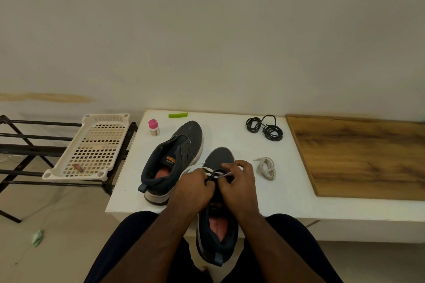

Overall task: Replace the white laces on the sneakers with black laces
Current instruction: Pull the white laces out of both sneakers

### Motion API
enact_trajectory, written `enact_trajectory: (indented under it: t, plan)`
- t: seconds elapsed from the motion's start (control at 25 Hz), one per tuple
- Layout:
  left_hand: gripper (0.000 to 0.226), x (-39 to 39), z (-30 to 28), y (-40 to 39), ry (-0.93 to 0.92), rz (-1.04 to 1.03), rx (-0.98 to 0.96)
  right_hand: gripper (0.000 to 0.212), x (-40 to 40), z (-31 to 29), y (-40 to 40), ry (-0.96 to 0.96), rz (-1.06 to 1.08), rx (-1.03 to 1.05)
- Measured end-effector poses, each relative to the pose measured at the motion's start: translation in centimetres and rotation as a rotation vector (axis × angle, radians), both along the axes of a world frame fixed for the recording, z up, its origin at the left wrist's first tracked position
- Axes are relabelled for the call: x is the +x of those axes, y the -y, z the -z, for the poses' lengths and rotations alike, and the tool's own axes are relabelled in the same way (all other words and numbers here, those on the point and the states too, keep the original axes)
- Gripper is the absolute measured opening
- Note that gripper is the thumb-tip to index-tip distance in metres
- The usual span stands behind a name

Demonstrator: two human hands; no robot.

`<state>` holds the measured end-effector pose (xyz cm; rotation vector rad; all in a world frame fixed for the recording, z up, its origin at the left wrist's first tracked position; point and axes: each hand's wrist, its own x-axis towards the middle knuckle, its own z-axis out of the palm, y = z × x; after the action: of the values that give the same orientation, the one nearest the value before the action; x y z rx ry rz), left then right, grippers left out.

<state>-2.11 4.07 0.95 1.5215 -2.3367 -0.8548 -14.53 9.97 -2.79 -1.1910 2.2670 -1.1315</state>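
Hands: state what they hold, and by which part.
Both the left hand and right hand pinch the white lace over the near sneaker, at its upper eyelets.

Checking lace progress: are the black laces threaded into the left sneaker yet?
No. The black laces lie coiled on the white table, apart from the laceless left sneaker.

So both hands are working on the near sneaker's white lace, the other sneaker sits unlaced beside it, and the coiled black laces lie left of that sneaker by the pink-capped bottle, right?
Not quite. The head view shows the black laces coiled at the back right of the white table, far from the pink-capped bottle. The rest holds: the left hand and right hand work the white lace on the near sneaker, with the other sneaker unlaced beside it.
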Motion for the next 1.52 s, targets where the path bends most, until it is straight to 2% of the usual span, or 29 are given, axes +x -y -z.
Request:
enact_trajectory:
  t: [0.08,0.12,0.24,0.32,0.44,0.56,0.68,0.76,0.84,0.92,1.0,1.08,1.16,1.28,1.36,1.44,1.52]
  plan:
    - [0.016,0.0,0.0,0.0,-0.002,0.005,-0.012,0.024,0.4,0.1,0.2,-0.085,-0.071,0.108]
    - [0.016,0.1,0.0,-0.1,0.000,0.006,-0.017,0.018,0.5,0.1,0.2,-0.102,-0.067,0.096]
    - [0.015,0.1,0.0,0.0,0.001,-0.007,-0.010,0.008,0.1,-0.4,-0.1,0.059,0.119,-0.082]
    - [0.015,0.1,-0.1,-0.1,0.007,0.000,-0.007,0.011,-0.2,-0.6,-0.3,0.079,0.156,-0.128]
    - [0.017,0.0,-0.2,-0.1,-0.001,0.010,-0.005,0.030,0.1,-0.2,-0.1,-0.041,-0.012,0.013]
    - [0.022,0.1,-0.4,-0.1,0.006,0.013,-0.003,0.016,0.6,0.0,0.0,-0.090,-0.042,0.062]
    - [0.019,0.1,-0.2,-0.1,0.014,0.014,0.004,0.008,0.0,-0.3,-0.2,0.073,0.160,-0.084]
    - [0.018,0.1,-0.3,-0.1,0.009,0.014,0.003,0.018,-0.3,-0.4,-0.3,0.078,0.147,-0.102]
    - [0.017,0.2,-0.4,-0.1,-0.007,0.018,-0.001,0.032,-0.1,-0.1,-0.2,0.020,0.012,-0.006]
    - [0.016,0.1,-0.5,-0.2,-0.012,0.020,0.002,0.025,0.4,0.0,0.0,-0.059,-0.065,0.106]
    - [0.015,0.1,-0.5,-0.2,0.001,0.011,-0.005,0.013,0.6,0.1,0.1,-0.049,-0.032,0.062]
    - [0.015,0.1,-0.4,-0.2,0.013,0.011,-0.013,0.007,0.2,-0.3,0.0,0.060,0.106,-0.030]
    - [0.015,0.1,-0.4,-0.1,0.011,0.016,-0.005,0.009,-0.4,-0.7,-0.2,0.102,0.148,-0.074]
    - [0.017,0.1,-0.5,-0.2,-0.002,0.025,0.005,0.022,-0.2,-0.4,-0.2,0.039,-0.019,-0.007]
    - [0.021,0.2,-0.7,-0.3,-0.006,0.023,0.010,0.015,0.3,0.0,0.1,-0.043,-0.049,0.042]
    - [0.022,0.3,-0.7,-0.2,-0.004,0.015,0.012,0.010,0.2,-0.1,0.2,-0.021,0.039,-0.017]
    - [0.020,0.4,-0.5,-0.1,-0.005,0.006,0.036,0.013,-0.8,-0.6,0.0,0.086,0.145,-0.072]
